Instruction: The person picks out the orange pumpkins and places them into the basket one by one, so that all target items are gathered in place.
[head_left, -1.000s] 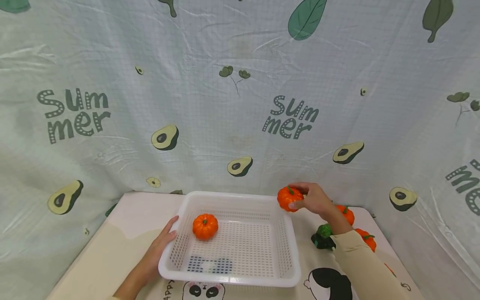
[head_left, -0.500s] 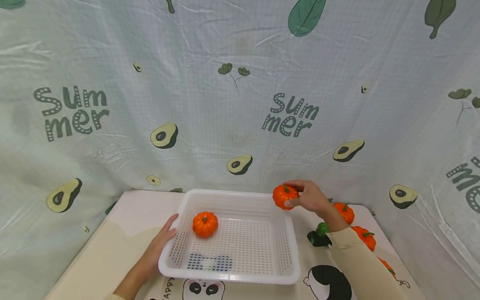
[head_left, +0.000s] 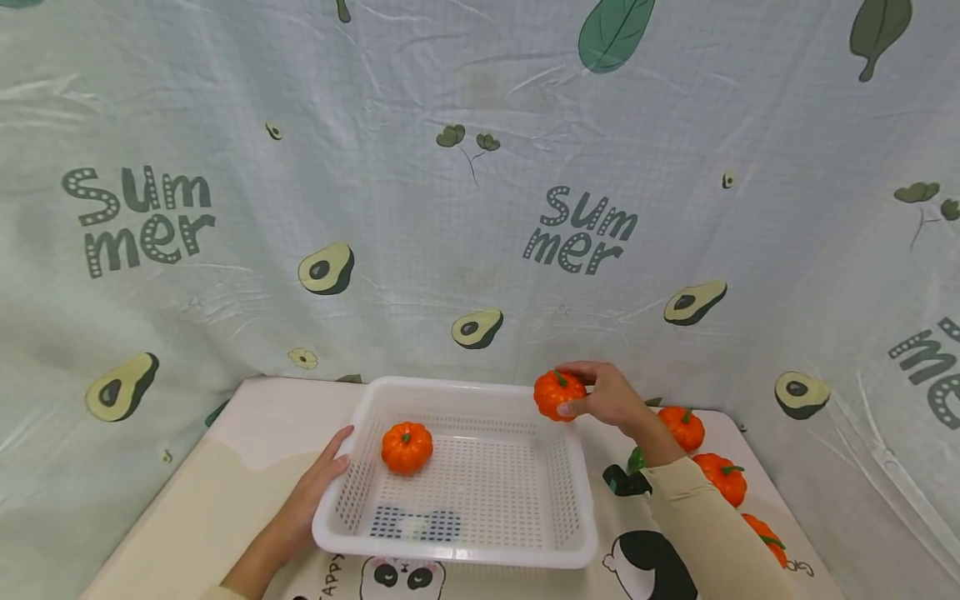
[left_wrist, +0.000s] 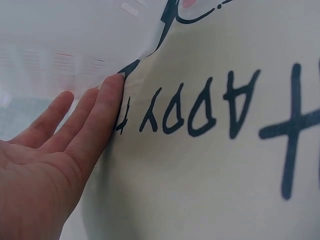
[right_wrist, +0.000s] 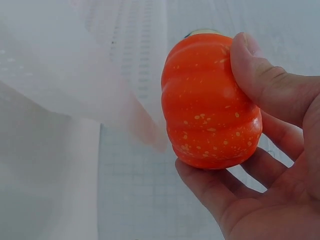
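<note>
**Printed curtain (head_left: 405, 208) behind, pale table (head_left: 225, 483) below: five pumpkins, one basket (head_left: 495, 492)**

Background: curtain fills the upper part of the head view. Prints counted: two full "summer" wordings, a third cut off at the right edge; five large avocados. Table below carries one panda print (head_left: 402, 578) at bottom centre and one black-haired figure print (head_left: 652, 567) at lower right.

Basket: one, white, perforated, lower centre of frame.

Pumpkins: five, orange, distributed 1 + 1 + 3.
- Inside basket, one: basket pumpkin (head_left: 407, 448), toward its left side, green stem up.
- In hand, one: held pumpkin (head_left: 557, 396), at the basket's upper right corner in the frame; height over the rim cannot be judged. Right wrist view shows pale specks on its skin.
- On table, three: upper pumpkin (head_left: 682, 428), middle pumpkin (head_left: 722, 478) and lower pumpkin (head_left: 764, 537), in a slanting row at lower right, beside the sleeve.

Dark green item (head_left: 626, 481): left of the right forearm; partly hidden, so one piece or two cannot be told.

Hands: two. Right hand (head_left: 611, 398) grips its pumpkin, thumb opposite curled fingers. Left hand (head_left: 315, 483) has fingers nearly straight, resting against the basket's left side, grasping nothing.
</note>
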